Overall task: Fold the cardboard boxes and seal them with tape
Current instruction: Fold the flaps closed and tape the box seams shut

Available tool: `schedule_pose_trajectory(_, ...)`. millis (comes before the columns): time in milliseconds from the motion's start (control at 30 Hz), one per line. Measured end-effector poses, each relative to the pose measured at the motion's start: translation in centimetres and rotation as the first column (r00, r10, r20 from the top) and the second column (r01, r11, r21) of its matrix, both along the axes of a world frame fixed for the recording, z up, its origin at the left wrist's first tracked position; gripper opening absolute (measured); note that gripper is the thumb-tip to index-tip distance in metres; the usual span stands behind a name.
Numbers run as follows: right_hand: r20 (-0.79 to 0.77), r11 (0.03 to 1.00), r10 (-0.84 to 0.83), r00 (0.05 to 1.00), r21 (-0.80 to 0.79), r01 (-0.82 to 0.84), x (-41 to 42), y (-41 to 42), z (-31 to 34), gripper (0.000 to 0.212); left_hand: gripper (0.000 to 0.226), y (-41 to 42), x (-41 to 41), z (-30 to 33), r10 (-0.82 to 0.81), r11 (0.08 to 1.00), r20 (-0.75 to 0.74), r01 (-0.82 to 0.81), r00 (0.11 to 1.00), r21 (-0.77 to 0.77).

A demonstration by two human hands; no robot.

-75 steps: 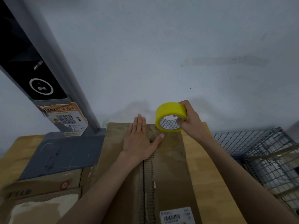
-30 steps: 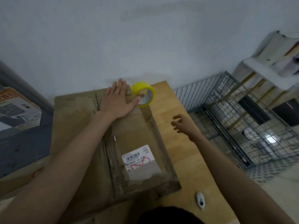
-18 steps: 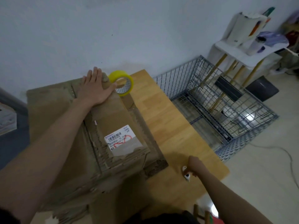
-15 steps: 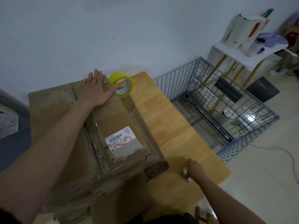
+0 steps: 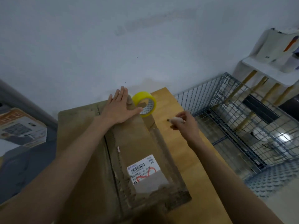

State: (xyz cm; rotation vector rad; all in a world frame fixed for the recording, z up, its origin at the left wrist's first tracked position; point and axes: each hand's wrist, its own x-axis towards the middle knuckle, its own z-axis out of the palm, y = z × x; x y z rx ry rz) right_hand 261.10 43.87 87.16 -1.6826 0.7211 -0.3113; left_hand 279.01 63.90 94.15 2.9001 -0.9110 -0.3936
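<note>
Under the left hand (image 5: 119, 109), which lies flat with fingers straight and spread, a cardboard box (image 5: 123, 152) sits on a wooden table (image 5: 182, 143), its top flaps pressed closed. Just beyond that hand's thumb, a yellow tape roll (image 5: 144, 104) stands on edge at the box's far corner, a short strip running from it under the palm. To the right, above bare tabletop, the right hand (image 5: 184, 123) curls its fingers around a small white cutter (image 5: 177, 120), its tip pointing toward the roll. A shipping label (image 5: 143, 167) lies on the box nearer the body. Risks, as judgement: the blade nears the left thumb, so a slip could nick it; lifting the palm early could let the flaps spring open; the roll could topple off the edge.
</note>
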Motion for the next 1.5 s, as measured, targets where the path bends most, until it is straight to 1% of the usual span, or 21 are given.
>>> schedule_pose_trajectory(67, 0.134, 1.000, -0.016, 0.991, 0.022, 0.013, 3.8, 1.2, 2.5, 0.015, 0.128, -0.5, 1.7, 0.9, -0.074, 0.997, -0.098, 0.074, 0.992, 0.001)
schedule_pose_trajectory(133, 0.206, 0.999, -0.036, 0.978, 0.038, 0.029, 6.8, 2.6, 3.5, 0.011, 0.135, -1.2, 3.7, 2.0, -0.123, 0.990, -0.196, 0.135, 0.973, 0.051)
schedule_pose_trajectory(200, 0.217, 0.981, -0.109, 0.970, 0.180, 0.070, 8.7, 4.4, 3.7, 0.011, 0.131, -1.9, 5.4, 3.2, -0.119, 0.987, -0.284, 0.144, 0.951, 0.068)
schedule_pose_trajectory(233, 0.208, 0.957, -0.150, 0.967, 0.276, 0.089, 9.3, 5.4, 3.6, 0.012, 0.122, -2.4, 6.3, 3.6, -0.107, 0.990, -0.312, 0.129, 0.944, 0.054)
schedule_pose_trajectory(267, 0.197, 0.929, -0.183, 0.963, 0.354, 0.104, 9.7, 6.2, 3.6, 0.012, 0.108, -2.8, 7.2, 3.8, -0.093, 0.994, -0.327, 0.109, 0.940, 0.032)
schedule_pose_trajectory(333, 0.176, 0.892, -0.220, 0.959, 0.434, 0.125, 9.9, 7.5, 3.2, 0.013, 0.077, -3.6, 9.3, 3.8, -0.082, 0.997, -0.364, 0.080, 0.928, -0.020)
schedule_pose_trajectory(400, 0.171, 0.870, -0.228, 0.959, 0.478, 0.121, 10.0, 7.9, 2.8, 0.015, 0.056, -4.3, 11.2, 3.3, -0.098, 0.995, -0.452, 0.074, 0.887, -0.070)
schedule_pose_trajectory(467, 0.175, 0.881, -0.209, 0.962, 0.462, 0.107, 10.4, 7.8, 2.5, 0.014, 0.050, -5.2, 12.7, 2.5, -0.123, 0.992, -0.517, 0.111, 0.847, -0.054)
schedule_pose_trajectory(567, 0.196, 0.922, -0.199, 0.960, 0.370, 0.116, 11.2, 7.4, 2.7, 0.010, 0.048, -6.3, 14.0, 1.1, -0.118, 0.989, -0.603, 0.147, 0.789, -0.002)
schedule_pose_trajectory(633, 0.219, 0.932, -0.200, 0.955, 0.343, 0.117, 11.7, 7.2, 2.9, 0.007, 0.037, -6.7, 14.5, 0.1, -0.119, 0.992, -0.663, 0.116, 0.739, -0.049)
schedule_pose_trajectory(700, 0.225, 0.934, -0.202, 0.953, 0.339, 0.118, 12.1, 7.2, 3.1, 0.007, 0.027, -6.7, 14.8, -0.7, -0.155, 0.988, -0.705, 0.101, 0.692, -0.117)
schedule_pose_trajectory(800, 0.236, 0.925, -0.221, 0.946, 0.359, 0.126, 12.6, 7.4, 3.2, 0.006, 0.021, -6.6, 14.9, -1.6, -0.192, 0.980, -0.736, 0.084, 0.649, -0.181)
schedule_pose_trajectory(933, 0.221, 0.957, -0.223, 0.949, 0.236, 0.170, 13.3, 7.0, 3.2, 0.009, 0.022, -6.5, 15.3, -1.6, -0.214, 0.974, -0.763, 0.077, 0.610, -0.211)
schedule_pose_trajectory(1033, 0.203, 0.967, -0.208, 0.957, 0.192, 0.169, 13.7, 6.5, 3.1, 0.008, 0.023, -6.6, 15.7, -1.4, -0.235, 0.970, -0.761, 0.091, 0.605, -0.227)
schedule_pose_trajectory(1167, 0.199, 0.973, -0.176, 0.964, 0.181, 0.140, 13.9, 6.3, 3.1, 0.007, 0.025, -6.9, 16.0, -1.3, -0.256, 0.964, -0.754, 0.101, 0.604, -0.246)
schedule_pose_trajectory(1433, 0.191, 0.983, -0.141, 0.971, 0.141, 0.114, 14.3, 6.3, 3.4, 0.006, 0.019, -7.2, 16.2, -1.6, -0.262, 0.963, -0.758, 0.114, 0.598, -0.243)
schedule_pose_trajectory(1500, 0.182, 0.987, -0.125, 0.975, 0.125, 0.103, 14.4, 6.4, 3.3, 0.006, 0.020, -7.2, 16.1, -1.7, -0.267, 0.962, -0.753, 0.119, 0.602, -0.245)
